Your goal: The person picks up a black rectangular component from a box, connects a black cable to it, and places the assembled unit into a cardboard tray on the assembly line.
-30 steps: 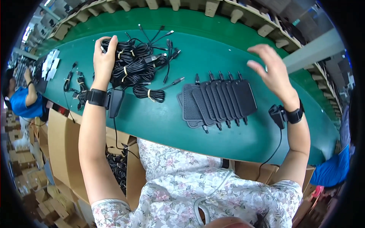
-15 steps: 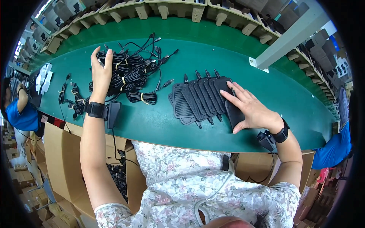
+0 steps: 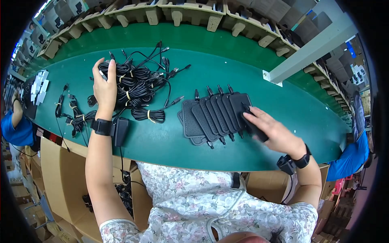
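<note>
At the left, my left hand [image 3: 105, 87] closes its thumb and fingers round a coiled black cable [image 3: 108, 68] on the edge of a pile. That pile [image 3: 139, 91] is of black cables with plugs, several tied with pale bands. To the right, my right hand [image 3: 273, 131] grips a flat black panel [image 3: 256, 128], tilted up and partly hidden by my fingers, which are slightly blurred. Beside it, several flat black panels with a fine mesh texture [image 3: 219, 115] lie overlapped in a fanned row, short plugs sticking out at their ends.
A few loose cable bundles [image 3: 77, 115] and small white pieces [image 3: 39, 87] lie at the left of the green table [image 3: 170, 152]. Moulded trays [image 3: 178, 14] line the far side, and a grey post [image 3: 312, 50] stands at the right. Below are open cardboard boxes [image 3: 60, 178]; people in blue work on both sides.
My left fingers have curled in round the coiled cable. My right hand has drawn a panel toward me and tilted it, off the right end of the row. The view has shifted slightly.
</note>
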{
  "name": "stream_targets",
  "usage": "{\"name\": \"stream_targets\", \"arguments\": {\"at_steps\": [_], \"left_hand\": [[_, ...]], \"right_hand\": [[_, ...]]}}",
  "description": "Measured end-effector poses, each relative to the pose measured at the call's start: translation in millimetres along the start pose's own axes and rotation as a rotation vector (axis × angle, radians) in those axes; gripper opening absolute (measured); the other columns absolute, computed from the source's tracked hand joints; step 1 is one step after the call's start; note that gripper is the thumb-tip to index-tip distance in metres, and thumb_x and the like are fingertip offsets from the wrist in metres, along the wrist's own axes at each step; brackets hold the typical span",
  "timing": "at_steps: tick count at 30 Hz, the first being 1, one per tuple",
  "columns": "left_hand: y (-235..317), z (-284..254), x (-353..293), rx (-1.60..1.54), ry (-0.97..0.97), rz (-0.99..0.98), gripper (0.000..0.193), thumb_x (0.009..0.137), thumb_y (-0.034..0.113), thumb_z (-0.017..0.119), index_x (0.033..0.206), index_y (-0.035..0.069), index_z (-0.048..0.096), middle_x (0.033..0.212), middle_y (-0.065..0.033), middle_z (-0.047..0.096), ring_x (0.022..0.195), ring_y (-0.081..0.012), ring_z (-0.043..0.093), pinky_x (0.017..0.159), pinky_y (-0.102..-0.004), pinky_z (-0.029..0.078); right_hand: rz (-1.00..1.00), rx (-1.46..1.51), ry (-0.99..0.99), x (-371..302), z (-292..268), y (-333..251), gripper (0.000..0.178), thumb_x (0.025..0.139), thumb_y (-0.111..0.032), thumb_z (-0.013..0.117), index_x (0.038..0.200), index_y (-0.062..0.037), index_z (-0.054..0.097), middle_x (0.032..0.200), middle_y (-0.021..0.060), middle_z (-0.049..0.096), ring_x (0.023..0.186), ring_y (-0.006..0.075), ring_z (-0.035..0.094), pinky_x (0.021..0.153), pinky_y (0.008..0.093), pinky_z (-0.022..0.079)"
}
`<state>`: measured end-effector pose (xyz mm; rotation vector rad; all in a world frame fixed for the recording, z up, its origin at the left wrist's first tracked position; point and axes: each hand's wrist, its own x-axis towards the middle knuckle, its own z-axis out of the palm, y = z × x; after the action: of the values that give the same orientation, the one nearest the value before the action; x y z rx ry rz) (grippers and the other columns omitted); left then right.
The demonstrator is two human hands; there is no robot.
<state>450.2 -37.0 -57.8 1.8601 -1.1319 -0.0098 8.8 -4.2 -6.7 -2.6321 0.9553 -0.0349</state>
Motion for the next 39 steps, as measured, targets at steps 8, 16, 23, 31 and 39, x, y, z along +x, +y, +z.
{"name": "stream_targets", "arguments": {"at_steps": [8,16,23,31,39], "left_hand": [[5.1,0.5,-5.0,-0.029,0.058,0.018,0.046,0.087,0.044,0.052,0.117,0.01,0.049,0.095,-0.0158,0.061,0.088,-0.0295,0.059,0.078,-0.0355,0.044],[1.4,5.5,-5.7,-0.137,0.078,0.047,0.039,0.088,0.032,0.055,0.116,0.006,0.051,0.101,-0.0149,0.061,0.093,-0.0257,0.058,0.082,-0.0347,0.042],[-10.8,14.8,-2.3,-0.059,0.161,0.143,0.038,0.088,0.03,0.056,0.116,0.004,0.051,0.103,-0.014,0.06,0.094,-0.0241,0.058,0.083,-0.0332,0.042],[-3.1,13.7,-1.0,-0.16,0.149,-0.011,0.039,0.083,0.032,0.061,0.11,0.005,0.054,0.099,-0.0135,0.061,0.092,-0.0278,0.057,0.082,-0.0356,0.042],[-11.2,8.6,-1.7,0.009,0.179,0.04,0.04,0.081,0.034,0.062,0.11,0.007,0.053,0.095,-0.014,0.06,0.091,-0.0304,0.057,0.082,-0.0371,0.043]], "right_hand": [[0.235,-0.144,0.933,99.0,-116.3,100.3,0.029,0.086,-0.018,0.058,0.112,-0.006,0.054,0.094,0.0107,0.062,0.087,0.0187,0.061,0.074,0.0268,0.046],[0.636,-0.511,0.86,202.0,-178.6,237.4,0.029,0.091,-0.025,0.043,0.115,-0.0131,0.056,0.108,0.0155,0.06,0.103,0.0342,0.055,0.085,0.0379,0.043],[0.609,-0.513,0.662,216.0,-155.4,355.0,0.033,0.092,-0.029,0.038,0.119,-0.0184,0.052,0.117,0.019,0.053,0.108,0.0379,0.05,0.09,0.0429,0.041],[0.696,-0.968,0.13,220.4,-123.0,334.0,0.039,0.093,-0.028,0.033,0.128,-0.0154,0.044,0.136,0.0148,0.037,0.124,0.035,0.035,0.1,0.0445,0.032],[0.623,-0.441,0.756,220.4,-93.8,361.7,0.032,0.089,-0.019,0.039,0.115,-0.0108,0.056,0.124,0.0189,0.049,0.112,0.0348,0.048,0.096,0.0388,0.037]]}}
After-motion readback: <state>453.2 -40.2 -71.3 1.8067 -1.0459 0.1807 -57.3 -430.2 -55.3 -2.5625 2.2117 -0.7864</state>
